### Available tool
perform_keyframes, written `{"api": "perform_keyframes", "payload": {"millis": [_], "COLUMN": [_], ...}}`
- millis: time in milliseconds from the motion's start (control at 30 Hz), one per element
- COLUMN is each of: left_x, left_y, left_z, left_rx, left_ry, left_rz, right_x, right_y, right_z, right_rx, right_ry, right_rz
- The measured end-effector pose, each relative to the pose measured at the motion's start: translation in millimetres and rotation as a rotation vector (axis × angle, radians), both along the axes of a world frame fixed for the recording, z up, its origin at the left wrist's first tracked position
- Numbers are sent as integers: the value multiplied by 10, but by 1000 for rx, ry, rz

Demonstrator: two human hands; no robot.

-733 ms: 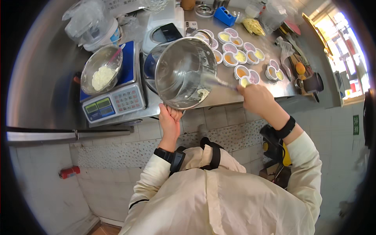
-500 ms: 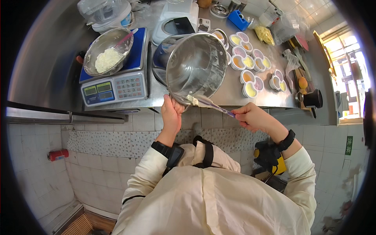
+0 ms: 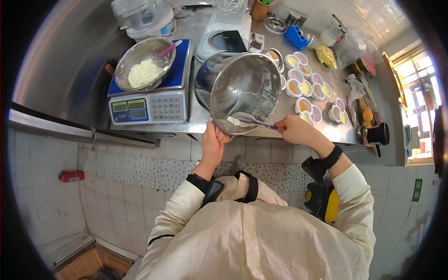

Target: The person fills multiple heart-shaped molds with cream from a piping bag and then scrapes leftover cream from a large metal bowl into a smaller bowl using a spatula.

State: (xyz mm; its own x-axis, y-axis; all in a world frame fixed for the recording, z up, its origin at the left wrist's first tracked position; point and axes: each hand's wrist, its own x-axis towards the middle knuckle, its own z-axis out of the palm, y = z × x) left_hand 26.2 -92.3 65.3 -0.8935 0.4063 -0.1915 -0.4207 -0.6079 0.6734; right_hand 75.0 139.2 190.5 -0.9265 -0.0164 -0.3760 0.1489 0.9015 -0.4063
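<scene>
A large steel mixing bowl (image 3: 247, 84) is tilted toward me at the counter's front edge, with white residue smeared on its inner wall. My left hand (image 3: 214, 142) grips its lower near rim or handle; the fingers are partly hidden there. In my right hand (image 3: 295, 129) is the purple handle of a spatula (image 3: 254, 121). Its blade, coated with pale cream, lies inside the bowl close to the near rim. To the left, a smaller steel bowl (image 3: 161, 51) holds a white crumbly mass (image 3: 143, 73) and a pink-handled spatula (image 3: 167, 49).
The smaller bowl rests on a blue-topped digital scale (image 3: 148, 107). Several small round cups (image 3: 305, 88) with yellow, orange and pink contents stand right of the large bowl. Behind are a phone (image 3: 233, 41), a blue tape dispenser (image 3: 297, 37) and a white tub (image 3: 151, 29). A black cup (image 3: 377, 134) stands far right.
My right hand has brought the spatula blade from the bowl's near rim down into the bowl. The view has shifted slightly; my left hand still holds the bowl.
</scene>
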Motion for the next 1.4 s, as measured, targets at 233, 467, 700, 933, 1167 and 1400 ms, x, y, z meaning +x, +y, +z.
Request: {"api": "perform_keyframes", "payload": {"millis": [233,467,700,933,1167,1400], "left_x": [-56,-34,-10,-151,-180,-184], "left_y": [-108,-60,-95,-180,-165,-190], "left_z": [-20,-86,-158,-195,-186,-55], "left_rx": [25,62,192,200,162,125], "left_ry": [36,-42,-16,-1,5,6], "left_rz": [-3,-59,-156,-120,-162,-183], "right_x": [383,159,-1007,-1166,-708,171], "right_y": [266,-509,-1898,-1980,-1762,-559], "right_z": [8,694,397,64,384,490], "right_rx": [-1003,-909,48,256,-110,35], "right_ry": [-453,484,1168,752,1058,1213], "right_rz": [-402,-171,229,140,117,236]}}
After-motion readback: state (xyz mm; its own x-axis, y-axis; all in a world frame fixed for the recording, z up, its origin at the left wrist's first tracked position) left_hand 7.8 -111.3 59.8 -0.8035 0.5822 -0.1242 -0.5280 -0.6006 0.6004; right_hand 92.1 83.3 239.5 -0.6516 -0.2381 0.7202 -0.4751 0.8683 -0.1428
